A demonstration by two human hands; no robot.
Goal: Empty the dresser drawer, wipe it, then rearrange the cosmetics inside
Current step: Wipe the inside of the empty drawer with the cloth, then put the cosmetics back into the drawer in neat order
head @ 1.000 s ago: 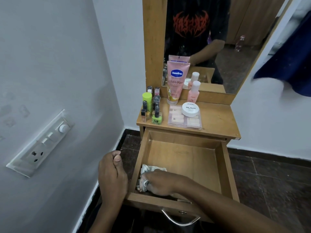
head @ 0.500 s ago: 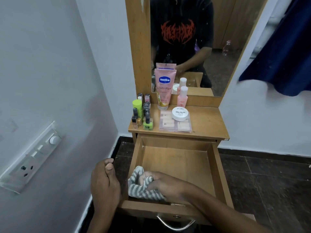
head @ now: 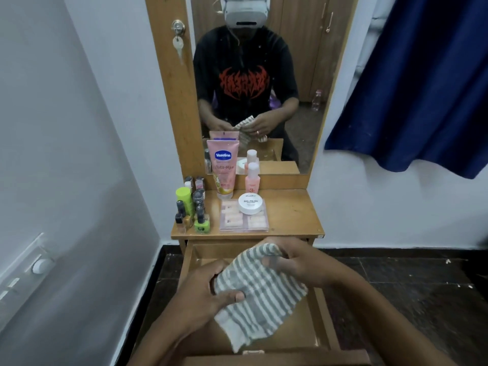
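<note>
A grey-and-white striped cloth [head: 260, 291] hangs above the open wooden drawer [head: 320, 310]. My left hand [head: 208, 291] grips its left side and my right hand [head: 295, 262] pinches its top edge. What shows of the drawer's inside is bare wood. On the dresser top [head: 290, 212] stand a pink Vaseline tube [head: 224, 167], a small pink bottle [head: 252, 178], a white nail polish jar [head: 250, 203] on a clear nail box [head: 244, 220], and several nail polish bottles [head: 192, 210] at the left.
A mirror [head: 264, 75] rises behind the dresser and reflects a person holding the cloth. A white wall with a switch plate [head: 23, 270] is close on the left. A blue curtain [head: 422, 83] hangs at the upper right. Dark floor tiles [head: 409, 286] lie to the right.
The cloth has been lifted out of the drawer's front left corner. My left hand left the drawer's edge and now grips the cloth together with my right hand. The view tilted up.
</note>
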